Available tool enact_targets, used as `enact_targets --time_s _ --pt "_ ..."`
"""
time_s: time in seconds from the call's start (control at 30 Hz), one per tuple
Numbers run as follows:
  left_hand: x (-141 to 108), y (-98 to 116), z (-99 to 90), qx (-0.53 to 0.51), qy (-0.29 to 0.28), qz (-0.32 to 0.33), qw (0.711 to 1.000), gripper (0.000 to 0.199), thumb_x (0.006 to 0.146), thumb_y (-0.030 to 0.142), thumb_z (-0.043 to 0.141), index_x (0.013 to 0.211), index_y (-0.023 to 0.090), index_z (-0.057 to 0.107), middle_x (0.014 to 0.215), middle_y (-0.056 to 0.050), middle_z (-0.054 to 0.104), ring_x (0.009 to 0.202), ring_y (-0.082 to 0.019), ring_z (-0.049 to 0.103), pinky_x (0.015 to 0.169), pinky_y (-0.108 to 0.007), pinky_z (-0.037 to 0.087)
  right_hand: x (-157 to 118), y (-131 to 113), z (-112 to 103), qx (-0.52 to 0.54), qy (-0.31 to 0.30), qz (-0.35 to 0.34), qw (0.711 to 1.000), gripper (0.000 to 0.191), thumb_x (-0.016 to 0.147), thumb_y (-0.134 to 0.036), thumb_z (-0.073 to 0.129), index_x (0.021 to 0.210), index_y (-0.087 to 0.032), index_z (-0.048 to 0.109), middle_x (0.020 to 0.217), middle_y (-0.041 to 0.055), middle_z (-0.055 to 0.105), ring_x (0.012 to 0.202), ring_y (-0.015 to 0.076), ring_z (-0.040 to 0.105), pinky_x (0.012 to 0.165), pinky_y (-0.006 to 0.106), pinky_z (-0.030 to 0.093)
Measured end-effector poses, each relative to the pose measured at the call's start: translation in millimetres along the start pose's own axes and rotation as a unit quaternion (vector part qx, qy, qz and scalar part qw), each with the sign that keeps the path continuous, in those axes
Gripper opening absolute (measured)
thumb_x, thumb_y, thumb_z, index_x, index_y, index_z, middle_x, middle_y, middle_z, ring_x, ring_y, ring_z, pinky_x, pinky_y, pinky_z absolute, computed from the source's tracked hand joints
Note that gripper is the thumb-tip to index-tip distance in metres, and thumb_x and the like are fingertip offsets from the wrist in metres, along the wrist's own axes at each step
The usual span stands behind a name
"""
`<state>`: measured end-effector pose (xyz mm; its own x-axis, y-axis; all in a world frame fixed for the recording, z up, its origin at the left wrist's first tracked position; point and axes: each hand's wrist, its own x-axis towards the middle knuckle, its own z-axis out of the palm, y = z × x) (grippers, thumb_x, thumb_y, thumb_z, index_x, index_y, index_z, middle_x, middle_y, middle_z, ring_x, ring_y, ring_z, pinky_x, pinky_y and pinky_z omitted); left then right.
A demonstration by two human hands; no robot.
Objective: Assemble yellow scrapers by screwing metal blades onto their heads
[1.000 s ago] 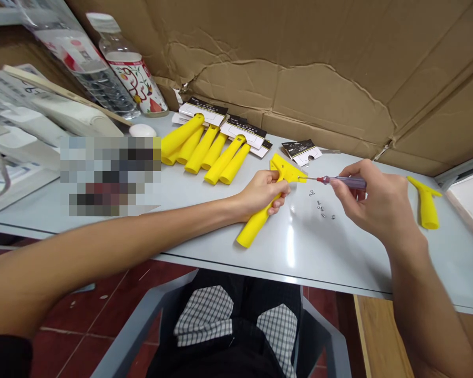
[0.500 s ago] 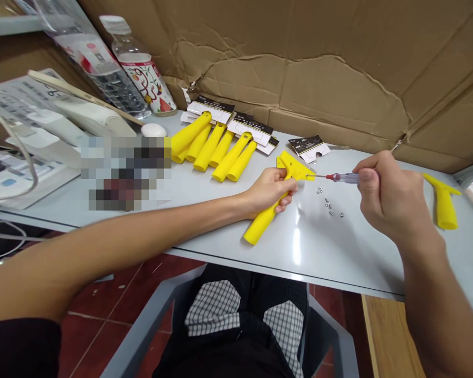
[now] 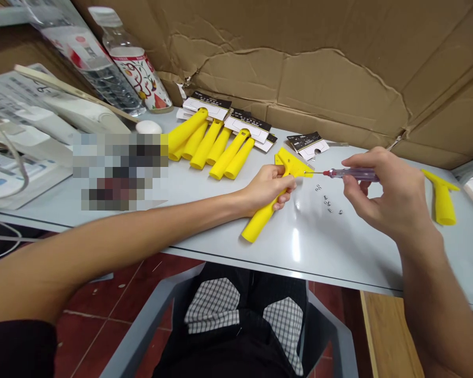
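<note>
My left hand (image 3: 274, 190) is wrapped round the neck of a yellow plastic scraper (image 3: 259, 223), whose wide head points up and to the right. In my right hand (image 3: 384, 191) is a screwdriver (image 3: 352, 174) with a clear purple handle, held between thumb and fingers. Its thin tip meets the right end of the scraper's head at a small screw. Just below the tip, several small metal screws and nuts (image 3: 327, 201) lie loose on the table.
Several yellow handles (image 3: 207, 144) with black-and-white cards (image 3: 247, 127) lie behind my left hand. Another yellow scraper (image 3: 444, 202) is at the right. Two bottles (image 3: 140, 79) and white boxes stand at the left. Cardboard (image 3: 315, 79) backs the table (image 3: 205, 247).
My right hand's fingers have shifted along the screwdriver handle and loosened, with the thumb moved left. The whole view has shifted slightly. My left hand keeps its hold.
</note>
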<state>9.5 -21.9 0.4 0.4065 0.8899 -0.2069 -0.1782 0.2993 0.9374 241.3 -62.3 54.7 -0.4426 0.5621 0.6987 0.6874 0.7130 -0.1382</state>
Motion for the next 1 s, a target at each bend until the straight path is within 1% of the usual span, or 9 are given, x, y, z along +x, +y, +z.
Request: enact_targets --time_s 0.17,0.3,0.37,0.5,0.57,0.73,0.83,0.9,1.0 --pt "1 -2 -1.6 0.003 -0.008 0.001 1.0 0.023 0.083 0.006 0.068 0.071 0.019 0.053 0.058 0.005 0.049 0.04 -0.005 0.041 0.034 -0.019 0.033 0 0 0 0.004 -0.01 -0.002 1.0 0.033 0.091 -0.006 0.066 0.113 -0.03 0.069 0.108 0.0047 0.075 0.083 0.0236 0.071 0.058 0.037 0.054" --pt "1 -3 -2.1 0.004 -0.011 0.003 1.0 0.024 0.08 0.008 0.072 0.071 0.019 0.053 0.058 0.005 0.048 0.04 -0.006 0.042 0.034 -0.019 0.033 0 1 0 0.005 -0.013 -0.009 1.0 0.02 0.093 -0.013 0.068 0.108 -0.027 0.069 0.105 0.0052 0.076 0.076 0.0212 0.07 0.056 0.036 0.052" --pt "1 -3 -2.0 0.003 -0.01 0.003 1.0 0.024 0.08 0.008 0.072 0.071 0.019 0.053 0.058 0.005 0.048 0.04 -0.006 0.042 0.034 -0.019 0.033 0 3 0 -0.021 -0.002 -0.016 1.0 0.008 0.1 -0.021 0.065 0.106 -0.025 0.068 0.098 0.0045 0.078 0.071 0.0194 0.07 0.057 0.035 0.05" --pt "1 -2 -1.6 0.0 -0.009 0.0 1.0 0.022 0.08 0.007 0.069 0.07 0.019 0.054 0.058 0.004 0.049 0.039 -0.006 0.041 0.034 -0.02 0.033 -2 9 -2 -0.125 0.001 0.016 0.992 0.02 0.111 -0.033 0.052 0.113 -0.023 0.069 0.071 -0.0009 0.073 0.056 0.0182 0.063 0.056 0.035 0.041" --pt "1 -1 -1.4 0.001 -0.007 -0.004 1.0 0.022 0.081 0.007 0.069 0.07 0.019 0.054 0.056 0.004 0.048 0.038 -0.006 0.041 0.034 -0.02 0.033 -3 9 -4 -0.137 -0.017 0.031 0.99 0.018 0.111 -0.032 0.054 0.111 -0.024 0.07 0.068 -0.0012 0.069 0.054 0.019 0.06 0.056 0.036 0.04" --pt "0 1 0.1 -0.001 0.006 -0.011 1.0 0.022 0.079 0.007 0.069 0.069 0.019 0.053 0.053 0.005 0.047 0.038 -0.007 0.041 0.034 -0.019 0.032 0 0 -4 -0.057 -0.065 -0.005 0.996 0.022 0.105 -0.015 0.056 0.114 -0.029 0.071 0.11 0.007 0.073 0.077 0.0222 0.069 0.066 0.037 0.051" --pt "-1 2 1.1 -0.002 0.002 -0.011 1.0 0.022 0.079 0.007 0.068 0.07 0.019 0.053 0.052 0.005 0.047 0.038 -0.006 0.041 0.034 -0.018 0.032 0 -3 -3 -0.054 -0.075 -0.012 0.996 0.023 0.105 -0.018 0.057 0.121 -0.029 0.068 0.122 0.0083 0.073 0.08 0.022 0.071 0.067 0.037 0.053" --pt "-2 3 1.6 0.0 -0.001 -0.009 1.0 0.021 0.08 0.007 0.066 0.07 0.019 0.053 0.053 0.005 0.048 0.038 -0.006 0.041 0.034 -0.018 0.032 -1 -2 -3 -0.077 -0.059 -0.015 0.995 0.021 0.107 -0.027 0.058 0.127 -0.024 0.066 0.113 0.0084 0.077 0.073 0.0214 0.071 0.063 0.037 0.051" --pt "-3 4 2.1 0.003 0.002 -0.013 1.0 0.022 0.08 0.007 0.067 0.071 0.02 0.051 0.053 0.005 0.048 0.038 -0.006 0.04 0.033 -0.018 0.032 -4 4 -4 -0.139 -0.029 0.016 0.99 0.026 0.113 -0.038 0.049 0.123 -0.023 0.067 0.077 0.0026 0.073 0.06 0.0217 0.067 0.056 0.037 0.041"
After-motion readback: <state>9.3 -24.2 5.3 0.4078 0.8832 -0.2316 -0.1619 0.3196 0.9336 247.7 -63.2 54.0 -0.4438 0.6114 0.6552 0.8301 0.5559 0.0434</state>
